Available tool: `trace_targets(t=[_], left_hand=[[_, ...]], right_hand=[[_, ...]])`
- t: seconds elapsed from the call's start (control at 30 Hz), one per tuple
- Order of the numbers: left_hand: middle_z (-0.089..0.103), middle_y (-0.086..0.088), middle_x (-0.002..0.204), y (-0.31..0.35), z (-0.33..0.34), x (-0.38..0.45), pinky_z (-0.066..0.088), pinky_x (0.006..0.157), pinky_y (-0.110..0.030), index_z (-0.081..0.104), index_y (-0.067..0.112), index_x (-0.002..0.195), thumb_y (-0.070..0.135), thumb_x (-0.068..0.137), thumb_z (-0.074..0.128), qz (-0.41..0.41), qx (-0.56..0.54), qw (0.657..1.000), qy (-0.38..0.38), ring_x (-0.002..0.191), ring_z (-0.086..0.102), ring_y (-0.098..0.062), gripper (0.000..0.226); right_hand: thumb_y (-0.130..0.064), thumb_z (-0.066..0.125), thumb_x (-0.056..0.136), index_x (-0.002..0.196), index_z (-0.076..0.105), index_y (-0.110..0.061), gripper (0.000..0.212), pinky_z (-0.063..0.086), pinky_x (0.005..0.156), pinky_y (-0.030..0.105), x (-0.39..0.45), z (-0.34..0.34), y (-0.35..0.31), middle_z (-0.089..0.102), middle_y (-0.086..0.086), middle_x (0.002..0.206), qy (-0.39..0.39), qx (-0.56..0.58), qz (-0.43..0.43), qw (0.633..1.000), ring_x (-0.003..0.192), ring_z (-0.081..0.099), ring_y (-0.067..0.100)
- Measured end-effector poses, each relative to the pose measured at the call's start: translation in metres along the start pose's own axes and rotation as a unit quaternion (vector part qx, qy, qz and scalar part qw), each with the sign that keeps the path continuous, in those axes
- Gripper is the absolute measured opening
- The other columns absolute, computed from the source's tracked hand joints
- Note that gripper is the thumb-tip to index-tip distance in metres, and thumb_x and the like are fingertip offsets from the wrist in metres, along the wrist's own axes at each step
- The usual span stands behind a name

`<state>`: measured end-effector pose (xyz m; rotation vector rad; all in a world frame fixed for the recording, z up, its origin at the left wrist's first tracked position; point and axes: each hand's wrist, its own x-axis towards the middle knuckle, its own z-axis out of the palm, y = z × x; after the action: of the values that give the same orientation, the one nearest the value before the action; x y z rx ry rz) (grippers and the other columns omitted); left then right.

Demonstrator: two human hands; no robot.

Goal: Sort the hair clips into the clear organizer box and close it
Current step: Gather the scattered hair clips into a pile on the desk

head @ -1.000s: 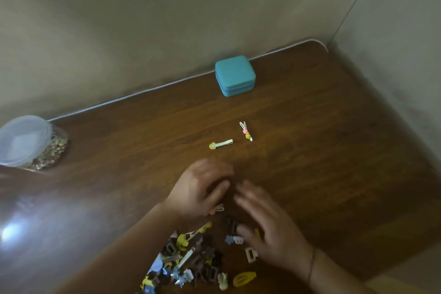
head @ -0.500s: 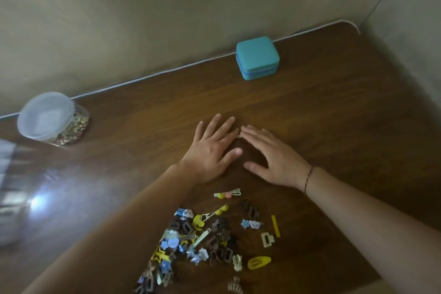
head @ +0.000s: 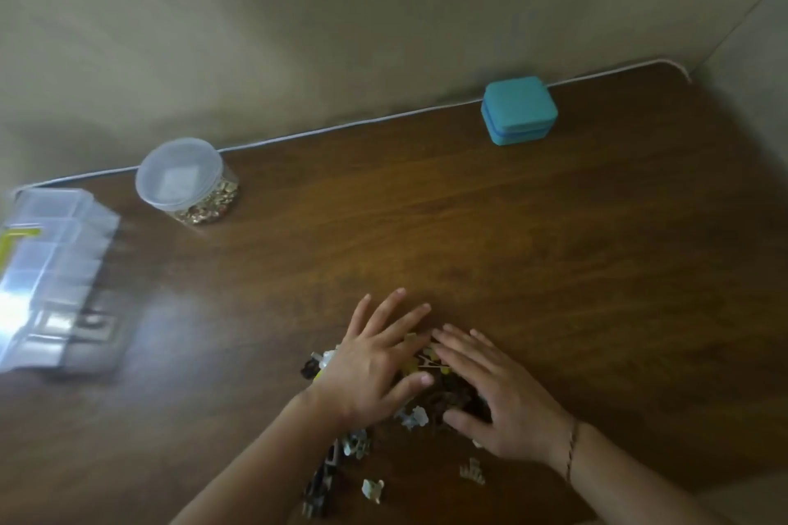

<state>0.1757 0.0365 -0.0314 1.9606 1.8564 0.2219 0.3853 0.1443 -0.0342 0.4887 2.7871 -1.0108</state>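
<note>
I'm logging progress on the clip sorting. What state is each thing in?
clear organizer box: on the table at far left, blurred.
hair clips: piled on the table.
left hand: flat on the pile.
right hand: flat on the pile.
round jar: lid on.
teal case: closed.

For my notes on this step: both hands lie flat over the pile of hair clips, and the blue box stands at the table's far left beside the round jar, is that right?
Not quite. In the head view, the blue box stands at the far right, well apart from the round jar. Both the left hand and right hand do lie flat over the hair clips.
</note>
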Motion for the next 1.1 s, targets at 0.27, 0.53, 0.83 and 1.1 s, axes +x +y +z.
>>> trace_targets(t=[0.27, 0.53, 0.83, 1.1], left_hand=[[0.024, 0.012, 0.163, -0.04, 0.0, -0.083, 0.017, 0.122, -0.054, 0.035, 0.031, 0.153, 0.066, 0.098, 0.027, -0.132, -0.104, 0.976, 0.139, 0.153, 0.008, -0.009, 0.066], [0.014, 0.014, 0.165, -0.026, 0.021, -0.095, 0.003, 0.124, -0.042, 0.022, 0.027, 0.157, 0.07, 0.095, 0.03, -0.127, -0.139, 0.974, 0.128, 0.153, 0.002, -0.007, 0.076], [0.016, 0.013, 0.165, -0.011, 0.034, -0.099, 0.012, 0.124, -0.048, 0.023, 0.025, 0.157, 0.066, 0.096, 0.034, -0.134, -0.176, 0.963, 0.155, 0.153, 0.005, -0.008, 0.075], [0.025, 0.012, 0.16, -0.026, 0.014, -0.079, 0.005, 0.125, -0.037, 0.031, 0.022, 0.155, 0.069, 0.095, 0.029, -0.152, -0.195, 0.949, 0.196, 0.152, 0.009, -0.005, 0.076]], right_hand=[[-0.06, 0.04, 0.094, 0.151, 0.028, -0.025, 0.068, 0.014, 0.12, 0.042, -0.014, 0.008, 0.003, 0.016, -0.016, 0.16, 0.15, 0.061, 0.067, 0.984, 0.149, 0.007, 0.006], [-0.064, 0.036, 0.093, 0.152, 0.027, -0.023, 0.072, 0.014, 0.121, 0.043, 0.004, 0.028, -0.022, 0.016, -0.012, 0.161, 0.111, 0.02, 0.044, 0.993, 0.149, 0.004, 0.006], [-0.063, 0.034, 0.092, 0.151, 0.028, -0.024, 0.071, 0.019, 0.12, 0.048, 0.013, 0.046, -0.052, 0.017, -0.011, 0.161, 0.104, 0.033, 0.028, 0.994, 0.149, 0.005, 0.007], [-0.067, 0.036, 0.091, 0.153, 0.022, -0.025, 0.076, 0.006, 0.119, 0.027, 0.069, 0.011, -0.052, 0.011, -0.014, 0.161, 0.051, 0.004, -0.009, 0.999, 0.146, -0.004, -0.003]])
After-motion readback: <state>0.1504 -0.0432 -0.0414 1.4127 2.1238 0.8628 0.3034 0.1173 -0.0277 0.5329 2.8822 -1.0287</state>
